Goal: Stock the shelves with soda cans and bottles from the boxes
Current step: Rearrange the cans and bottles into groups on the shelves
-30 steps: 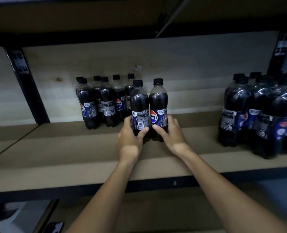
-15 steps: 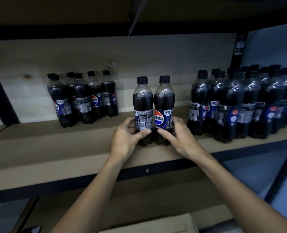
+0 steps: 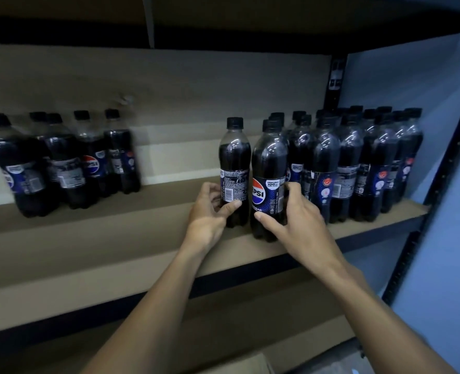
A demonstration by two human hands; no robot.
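The left hand grips the left bottle low down, thumb across the front just under its label. The right hand grips the right bottle, thumb below the logo. Both dark cola bottles stand upright near the front of the brown shelf, almost touching. The right bottle is close against a dense cluster of bottles filling the shelf's right end. A smaller, blurred group of bottles stands well apart to the left. A cardboard box corner shows below.
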